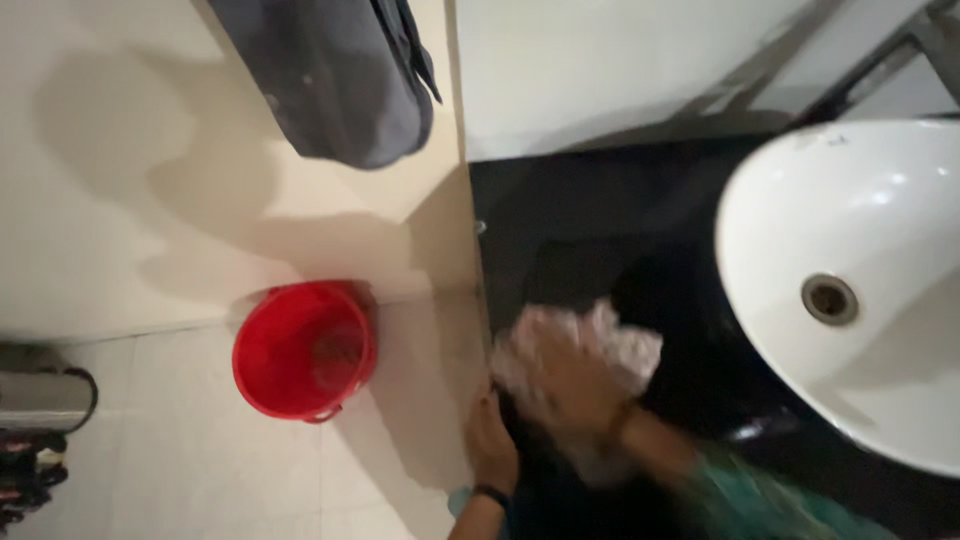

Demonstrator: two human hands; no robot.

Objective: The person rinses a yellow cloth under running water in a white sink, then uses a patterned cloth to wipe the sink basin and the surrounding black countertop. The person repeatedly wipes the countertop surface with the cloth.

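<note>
Black counter — right hand presses pale cloth, left hand grips edge.

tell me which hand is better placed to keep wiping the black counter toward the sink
Right, most likely. The right hand lies on the crumpled cloth on the black counter, beside the white sink. The left hand rests at the counter's edge, away from the cloth, near the red bucket.

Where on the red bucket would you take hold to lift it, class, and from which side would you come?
Grip the red bucket by its rim or by the handle that seems to lie at the near rim, coming straight down from above. It stands upright on the floor with its mouth open upward, and the wall close behind blocks the far side.
</note>
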